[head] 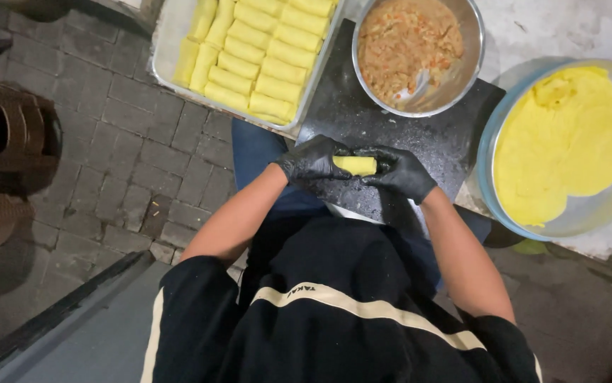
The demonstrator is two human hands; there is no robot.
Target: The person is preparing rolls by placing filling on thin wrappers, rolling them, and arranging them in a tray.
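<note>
At frame centre, a small yellow rolled crepe lies between two black-gloved hands, left hand and right hand, both curled closed around its ends.

Black-gloved left hand and right hand hold a pale yellow roll over a speckled black board. Far left, yellow rolls fill a silver tray. Orange-flecked tan filling; bright yellow wrappers in a blue-rimmed bowl.

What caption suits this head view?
Black-gloved left hand and right hand hold a yellow roll over a dark board.
</note>
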